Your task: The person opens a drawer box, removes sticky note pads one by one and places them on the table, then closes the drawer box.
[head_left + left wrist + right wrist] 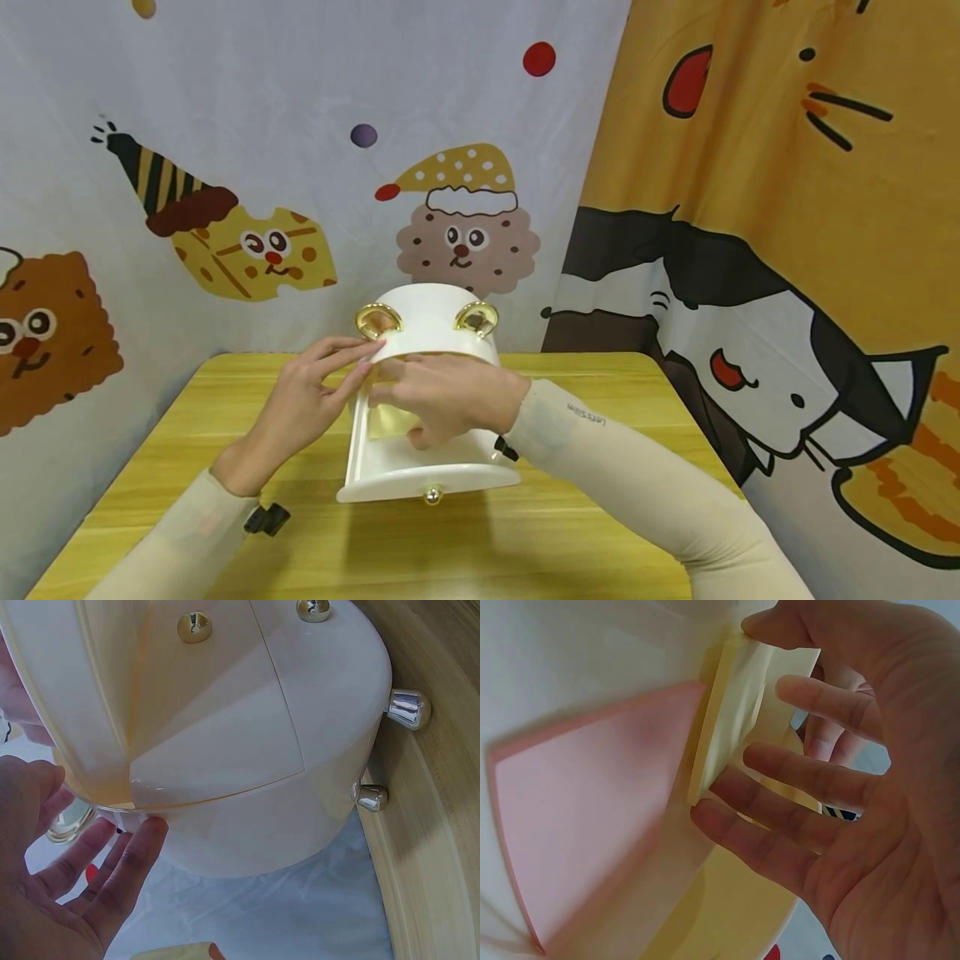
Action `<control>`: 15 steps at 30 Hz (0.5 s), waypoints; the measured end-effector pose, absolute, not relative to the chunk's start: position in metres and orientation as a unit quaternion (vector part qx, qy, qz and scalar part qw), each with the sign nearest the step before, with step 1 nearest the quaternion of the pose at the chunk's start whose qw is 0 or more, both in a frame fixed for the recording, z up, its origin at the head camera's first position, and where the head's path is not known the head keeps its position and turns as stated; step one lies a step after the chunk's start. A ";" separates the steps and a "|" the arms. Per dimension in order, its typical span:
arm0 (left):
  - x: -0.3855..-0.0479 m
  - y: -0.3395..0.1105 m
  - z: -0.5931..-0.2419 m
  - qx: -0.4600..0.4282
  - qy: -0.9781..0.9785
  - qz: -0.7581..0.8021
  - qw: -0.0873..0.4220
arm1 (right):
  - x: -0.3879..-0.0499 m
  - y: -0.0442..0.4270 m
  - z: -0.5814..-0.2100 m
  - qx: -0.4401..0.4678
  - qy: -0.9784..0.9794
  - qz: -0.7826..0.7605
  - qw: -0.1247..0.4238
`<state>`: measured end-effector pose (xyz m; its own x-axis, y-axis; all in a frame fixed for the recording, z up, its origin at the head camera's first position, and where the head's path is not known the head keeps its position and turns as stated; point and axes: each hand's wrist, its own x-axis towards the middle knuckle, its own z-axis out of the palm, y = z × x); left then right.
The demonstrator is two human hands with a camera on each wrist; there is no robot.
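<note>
A white rounded box (pixel 435 312) with gold ring handles stands on the table, its drawer (pixel 427 479) pulled out toward the front. My left hand (pixel 303 400) touches the box's left edge with extended fingertips; in the left wrist view this hand (pixel 75 877) has its fingers at the rim of the white body (pixel 247 825). Over the drawer, my right hand (pixel 442 396) reaches inside. The right wrist view shows that hand (pixel 877 802) with fingers spread along a tilted yellow pad (pixel 731 712), thumb near its top end, beside a flat pink pad (pixel 592 780).
Wooden table (pixel 585 467) surrounds the box. Behind it hangs a pale curtain (pixel 300 100) with cartoon prints, and an orange one (pixel 750 183) is at the right. The drawer's gold knob (pixel 432 496) faces the front. Silver feet (pixel 409 709) show under the box.
</note>
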<state>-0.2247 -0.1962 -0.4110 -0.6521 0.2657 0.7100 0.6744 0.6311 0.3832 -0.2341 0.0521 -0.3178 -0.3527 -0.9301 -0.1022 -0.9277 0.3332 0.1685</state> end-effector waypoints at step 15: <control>-0.224 -0.196 -0.412 -0.277 -0.846 -0.331 0.313 | -0.231 0.059 -0.310 0.578 -0.811 -0.090 -0.013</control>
<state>-0.2245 -0.1956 -0.4118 -0.6501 0.2622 0.7132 0.6763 0.6277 0.3857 -0.2306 0.0586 -0.3102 -0.3322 -0.9349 -0.1246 -0.9395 0.3164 0.1312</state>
